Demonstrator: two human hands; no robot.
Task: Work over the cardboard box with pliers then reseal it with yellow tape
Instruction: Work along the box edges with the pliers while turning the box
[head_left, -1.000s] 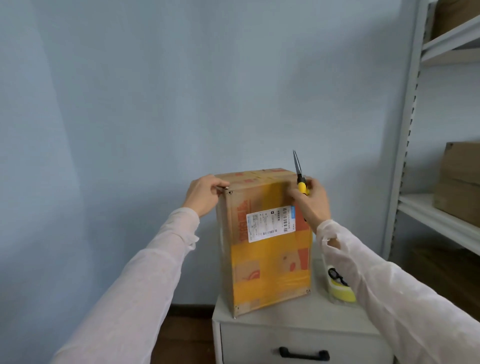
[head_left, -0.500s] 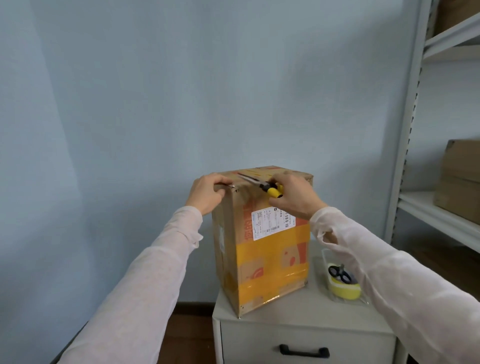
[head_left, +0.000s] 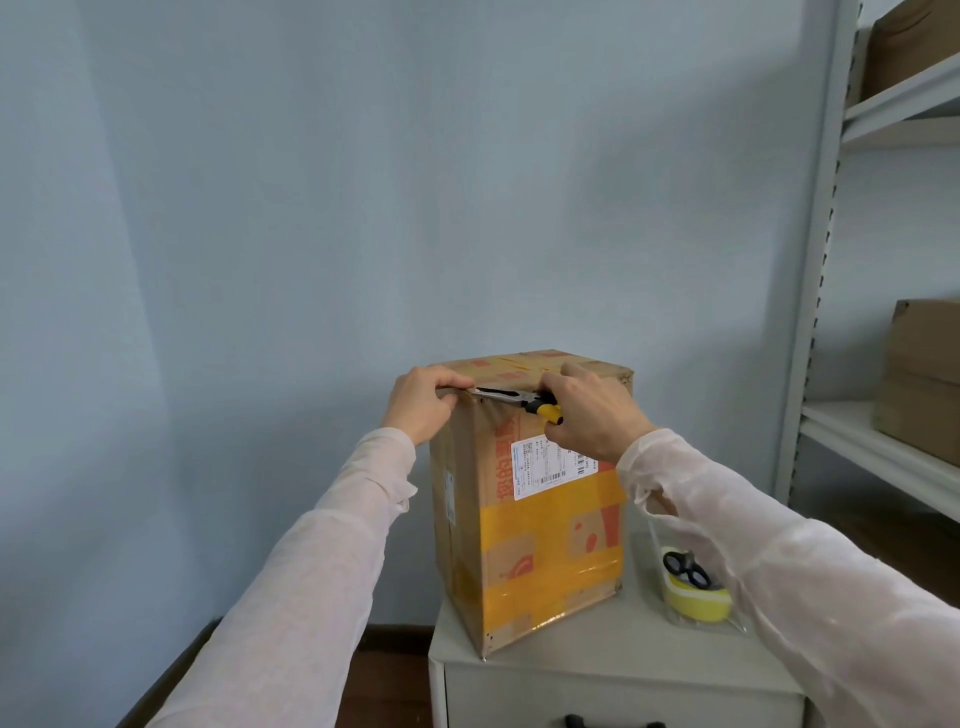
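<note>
A tall cardboard box (head_left: 530, 525) wrapped in yellow tape, with a white label, stands on a grey cabinet (head_left: 613, 649). My left hand (head_left: 421, 402) grips the box's top left corner. My right hand (head_left: 592, 410) holds yellow-handled pliers (head_left: 511, 399) lying level along the box's top front edge, the jaws pointing left to the corner by my left fingers. A roll of yellow tape (head_left: 698, 603) lies in a clear container to the right of the box, with black scissors (head_left: 685, 569) on top of it.
A metal shelf unit (head_left: 815, 312) stands at the right with cardboard boxes (head_left: 919, 374) on its shelves. The cabinet has a drawer with a black handle (head_left: 613, 722). A blue wall is behind.
The pliers swung from pointing upward at the box's right corner down to level along the top edge, jaws now at the left corner. My left hand stays on that corner.
</note>
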